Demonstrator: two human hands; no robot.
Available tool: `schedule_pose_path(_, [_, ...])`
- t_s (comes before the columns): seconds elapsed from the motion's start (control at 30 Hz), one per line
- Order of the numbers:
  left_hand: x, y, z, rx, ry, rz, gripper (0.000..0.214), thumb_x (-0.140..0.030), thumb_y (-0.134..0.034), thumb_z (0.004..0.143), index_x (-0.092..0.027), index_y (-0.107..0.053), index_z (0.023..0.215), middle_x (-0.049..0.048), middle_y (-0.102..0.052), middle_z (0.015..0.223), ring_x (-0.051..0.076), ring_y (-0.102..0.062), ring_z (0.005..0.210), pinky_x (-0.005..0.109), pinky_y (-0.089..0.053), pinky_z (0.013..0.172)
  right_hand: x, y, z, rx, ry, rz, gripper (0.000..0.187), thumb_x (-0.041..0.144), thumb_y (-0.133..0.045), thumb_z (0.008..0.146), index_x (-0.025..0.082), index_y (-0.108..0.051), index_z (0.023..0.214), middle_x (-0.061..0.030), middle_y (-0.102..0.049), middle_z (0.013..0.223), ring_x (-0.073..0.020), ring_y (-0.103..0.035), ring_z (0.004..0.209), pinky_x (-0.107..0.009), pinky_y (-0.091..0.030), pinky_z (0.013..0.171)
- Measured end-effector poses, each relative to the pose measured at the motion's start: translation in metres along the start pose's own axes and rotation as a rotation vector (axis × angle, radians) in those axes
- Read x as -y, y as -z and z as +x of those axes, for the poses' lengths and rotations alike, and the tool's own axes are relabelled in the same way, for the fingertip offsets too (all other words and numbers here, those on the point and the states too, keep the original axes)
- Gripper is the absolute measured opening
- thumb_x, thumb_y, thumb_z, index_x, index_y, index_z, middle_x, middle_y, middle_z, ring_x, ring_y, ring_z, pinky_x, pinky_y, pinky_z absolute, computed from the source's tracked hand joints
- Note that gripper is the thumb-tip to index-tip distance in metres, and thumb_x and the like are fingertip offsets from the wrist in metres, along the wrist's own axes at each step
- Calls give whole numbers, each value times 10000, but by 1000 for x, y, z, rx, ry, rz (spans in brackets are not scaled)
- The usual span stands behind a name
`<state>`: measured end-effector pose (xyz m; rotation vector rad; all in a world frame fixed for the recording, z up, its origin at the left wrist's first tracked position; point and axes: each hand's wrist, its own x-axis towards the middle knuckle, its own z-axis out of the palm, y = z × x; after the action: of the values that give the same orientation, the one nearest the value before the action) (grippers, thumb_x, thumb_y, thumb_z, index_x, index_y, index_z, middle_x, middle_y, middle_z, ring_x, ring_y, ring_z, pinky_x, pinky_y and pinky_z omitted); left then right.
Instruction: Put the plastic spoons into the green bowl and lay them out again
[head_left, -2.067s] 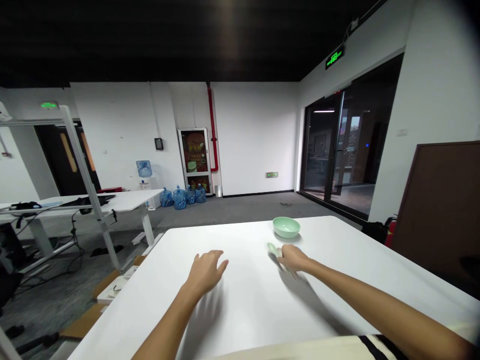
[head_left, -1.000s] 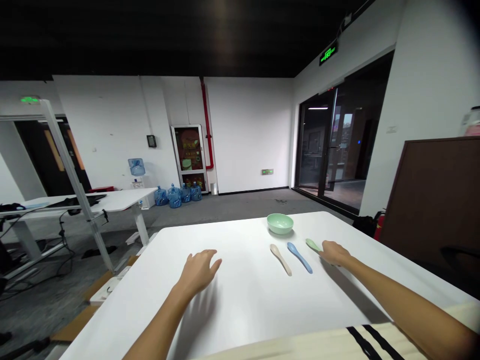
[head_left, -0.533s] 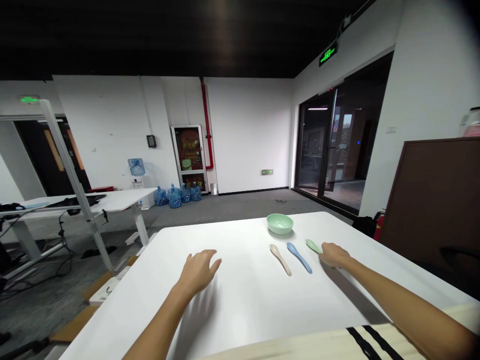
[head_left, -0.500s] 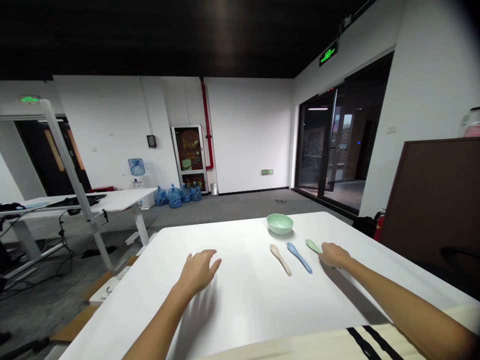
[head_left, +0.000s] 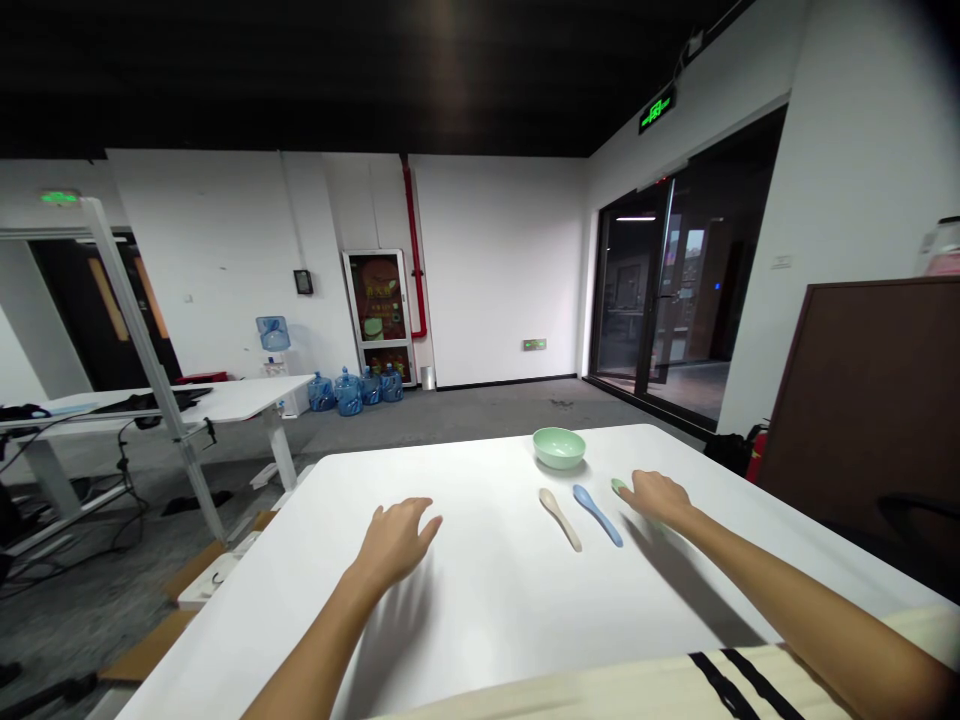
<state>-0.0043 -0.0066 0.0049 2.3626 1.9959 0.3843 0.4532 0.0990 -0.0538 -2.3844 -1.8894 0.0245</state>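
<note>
A light green spoon (head_left: 618,486) lies on the white table (head_left: 480,610), with most of its handle hidden beneath my right hand (head_left: 660,498). That hand hovers low over the spoon, thumb pointing left, its fingers loosely apart and only partly visible. Left of it lie a blue spoon (head_left: 598,515) and a beige spoon (head_left: 560,519), side by side with their bowls toward the far edge. Behind the spoons stands a green bowl (head_left: 559,449). My left hand (head_left: 397,540) is raised above the left part of the table, fingers spread, touching nothing.
Another white table (head_left: 247,398) with dark items and cables stands to the left, near an upright metal post (head_left: 142,330). Several blue water jugs (head_left: 349,392) are on the floor by the far wall. A brown panel (head_left: 870,390) rises on the right.
My right hand has shifted a little left and up, from the green spoon's handle to over the spoon, covering more of it. My left hand and the other objects look unchanged.
</note>
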Motion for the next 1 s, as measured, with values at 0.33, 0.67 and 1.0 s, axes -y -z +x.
schedule_pose_path(0.33, [-1, 0, -1, -24, -8, -2, 492, -501, -333, 949, -258, -572, 1305, 72, -588, 1381, 277, -550, 1245, 505, -309, 1107, 51, 39, -32, -108, 213, 104, 504, 513, -447, 892, 158, -566, 1230, -166, -648, 1169, -296, -607, 1053, -326, -413, 759])
schedule_pose_path(0.67, [1, -1, -1, -42, -5, 17, 494, -485, -328, 957, -237, -566, 1312, 92, -580, 1388, 278, -550, 1235, 518, -294, 1111, 67, 35, -70, -191, 398, 221, 547, 514, -421, 921, 195, -508, 1357, -130, -551, 1380, -297, -511, 1250, -337, -409, 920])
schedule_pose_path(1.0, [-1, -2, 1, -27, -16, 28, 501, -484, -318, 958, -229, -559, 1315, 87, -579, 1389, 279, -548, 1241, 521, -309, 1097, 57, 12, -64, -169, 414, 192, 582, 519, -406, 927, 187, -463, 1401, -137, -577, 1345, -287, -556, 1190, -343, -412, 909])
